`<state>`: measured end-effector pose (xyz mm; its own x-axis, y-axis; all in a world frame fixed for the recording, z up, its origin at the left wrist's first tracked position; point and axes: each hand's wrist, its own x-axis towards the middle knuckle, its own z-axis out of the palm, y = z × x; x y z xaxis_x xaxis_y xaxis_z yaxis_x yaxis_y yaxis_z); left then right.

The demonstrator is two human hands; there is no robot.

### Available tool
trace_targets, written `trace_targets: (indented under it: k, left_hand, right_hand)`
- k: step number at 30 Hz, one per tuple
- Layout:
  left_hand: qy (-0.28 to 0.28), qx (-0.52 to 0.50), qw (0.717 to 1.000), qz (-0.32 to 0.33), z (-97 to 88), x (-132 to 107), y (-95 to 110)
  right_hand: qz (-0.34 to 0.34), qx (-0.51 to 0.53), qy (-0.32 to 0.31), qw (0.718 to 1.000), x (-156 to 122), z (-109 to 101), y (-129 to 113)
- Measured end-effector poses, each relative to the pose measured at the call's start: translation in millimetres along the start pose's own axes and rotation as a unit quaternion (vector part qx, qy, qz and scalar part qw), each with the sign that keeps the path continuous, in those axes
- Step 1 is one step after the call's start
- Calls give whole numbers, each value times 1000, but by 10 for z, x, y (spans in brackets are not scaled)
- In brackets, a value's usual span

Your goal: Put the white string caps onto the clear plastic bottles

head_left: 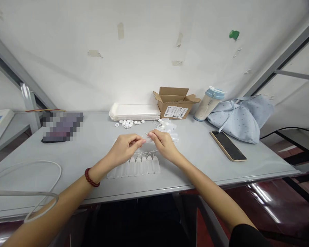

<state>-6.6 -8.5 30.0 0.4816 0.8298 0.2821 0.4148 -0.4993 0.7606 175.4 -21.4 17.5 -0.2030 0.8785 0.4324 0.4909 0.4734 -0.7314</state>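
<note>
My left hand (pixel 125 147) and my right hand (pixel 165 144) meet over the middle of the table, thumbs and fingers pinched together. Between their fingertips is something small, pale and translucent, mostly hidden by the fingers; its kind is not clear. Below them, a row of small translucent plastic bottles (pixel 138 167) lies side by side, with thin white tubes (pixel 146 153) at their tops. My left hand and wrist cover part of the row's left end. Behind my right hand lie more clear bottles (pixel 173 135). A loose pile of small white caps (pixel 126 124) sits beyond my left hand.
At the back stand a stack of white trays (pixel 135 111) and an open cardboard box (pixel 176 109). To the right are a tumbler (pixel 207 104), a light blue cloth bag (pixel 237 120) and a phone (pixel 228 146). A white cable (pixel 57 175) loops near my left forearm.
</note>
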Motion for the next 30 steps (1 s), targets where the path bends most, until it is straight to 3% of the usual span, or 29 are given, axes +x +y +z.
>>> trace_targets:
  k: [3, 5, 9, 13, 16, 20, 25, 30]
  left_hand:
    - [9, 83, 993, 86, 42, 4, -41]
    - [14, 97, 989, 108, 56, 9, -54]
    - [78, 103, 988, 89, -25, 51, -109]
    - [160, 194, 967, 41, -267, 165, -390]
    - [140, 264, 954, 11, -434, 253, -713]
    - [78, 298, 951, -19, -509, 310, -1018]
    - [46, 305, 951, -32, -499, 330, -1089]
    - [52, 299, 953, -19, -497, 336, -1078]
  right_hand:
    - [27, 20, -5, 999, -1, 18, 24]
    - [43, 41, 1, 998, 1, 28, 33]
    - [83, 80, 63, 991, 38, -21, 81]
    - [117, 90, 155, 977, 129, -231, 239]
    - [153, 54, 160, 974, 191, -423, 407]
    - [188, -4, 162, 969, 215, -585, 573]
    - [206, -4, 140, 968, 199, -653, 639]
    - [201, -49, 146, 967, 203, -655, 686]
